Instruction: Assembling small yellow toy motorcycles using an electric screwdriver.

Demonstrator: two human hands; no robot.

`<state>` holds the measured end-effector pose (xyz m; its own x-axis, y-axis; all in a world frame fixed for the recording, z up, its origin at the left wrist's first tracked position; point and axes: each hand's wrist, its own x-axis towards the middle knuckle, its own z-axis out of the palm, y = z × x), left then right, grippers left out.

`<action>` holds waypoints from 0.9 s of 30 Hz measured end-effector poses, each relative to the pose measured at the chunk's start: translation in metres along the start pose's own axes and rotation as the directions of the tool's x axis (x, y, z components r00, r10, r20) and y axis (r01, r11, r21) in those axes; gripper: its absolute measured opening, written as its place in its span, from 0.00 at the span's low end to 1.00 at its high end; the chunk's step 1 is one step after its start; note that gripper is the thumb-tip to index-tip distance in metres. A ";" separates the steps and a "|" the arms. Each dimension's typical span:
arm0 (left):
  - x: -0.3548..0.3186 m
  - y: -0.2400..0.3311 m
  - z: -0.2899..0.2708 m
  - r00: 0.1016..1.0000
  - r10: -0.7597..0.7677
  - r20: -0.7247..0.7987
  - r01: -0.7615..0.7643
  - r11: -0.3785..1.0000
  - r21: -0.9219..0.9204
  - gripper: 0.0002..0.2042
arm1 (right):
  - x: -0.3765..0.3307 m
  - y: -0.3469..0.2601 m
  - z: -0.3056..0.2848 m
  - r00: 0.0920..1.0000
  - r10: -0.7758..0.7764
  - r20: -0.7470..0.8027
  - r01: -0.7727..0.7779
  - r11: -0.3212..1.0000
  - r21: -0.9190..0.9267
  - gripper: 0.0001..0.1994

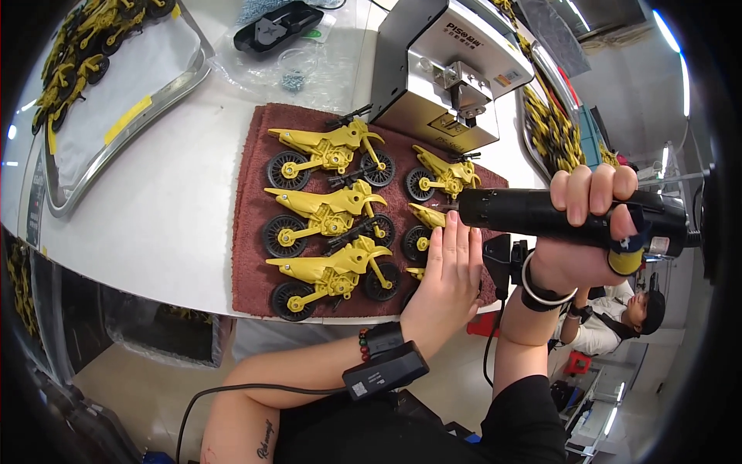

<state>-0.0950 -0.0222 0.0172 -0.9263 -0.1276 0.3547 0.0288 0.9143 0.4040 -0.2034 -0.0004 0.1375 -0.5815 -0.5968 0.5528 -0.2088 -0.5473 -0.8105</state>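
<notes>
My right hand (599,197) is wrapped round a black electric screwdriver (533,210), held nearly level with its tip pointing left. The tip meets a yellow toy motorbike (429,216) in the right column, close to my left fingertips. My left hand (452,282) lies with fingers stretched out over that motorbike and partly hides it. Below, another toy motorbike (416,274) is mostly covered by the same hand. One more motorbike (450,176) lies above them. Three yellow motorbikes with black wheels, including the middle one (328,213), form the left column. All rest on a brown towel (251,263).
A grey and black boxy machine (433,69) stands behind the towel. Trays (124,139) of yellow and black toy parts flank the white table (154,247). A plastic bag (332,69) and a black moulded part (278,27) lie at the back. Another person (618,317) is at the right.
</notes>
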 end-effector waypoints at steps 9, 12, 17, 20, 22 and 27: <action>0.001 0.001 -0.004 1.000 0.019 0.021 -0.019 1.000 0.002 0.40 | 0.002 0.011 0.005 0.994 0.098 0.048 -0.098 0.995 0.008 0.12; 0.001 0.001 -0.002 1.000 0.011 0.023 -0.011 1.000 0.008 0.40 | 0.005 0.017 0.009 0.987 0.143 0.076 -0.147 0.988 0.049 0.12; 0.002 0.002 -0.002 1.000 0.003 0.031 -0.003 1.000 -0.003 0.40 | 0.005 0.018 0.019 0.988 0.155 -0.002 -0.155 0.985 -0.074 0.11; 0.001 0.000 -0.002 0.996 -0.025 0.082 0.026 1.000 -0.003 0.42 | 0.005 0.021 0.016 0.991 0.127 0.034 -0.128 0.992 0.021 0.10; -0.002 -0.001 -0.002 0.999 -0.021 0.027 0.020 0.999 0.034 0.42 | 0.006 0.012 0.015 0.995 0.052 0.089 -0.052 0.999 -0.007 0.09; 0.004 0.005 -0.012 0.997 -0.040 0.071 0.041 0.999 -0.015 0.42 | 0.051 -0.031 -0.004 0.964 -0.168 0.208 0.145 0.982 0.123 0.11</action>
<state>-0.0943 -0.0234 0.0312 -0.9512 -0.1358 0.2772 -0.0033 0.9025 0.4307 -0.2294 -0.0116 0.1902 -0.3621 -0.6050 0.7091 -0.1928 -0.6957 -0.6920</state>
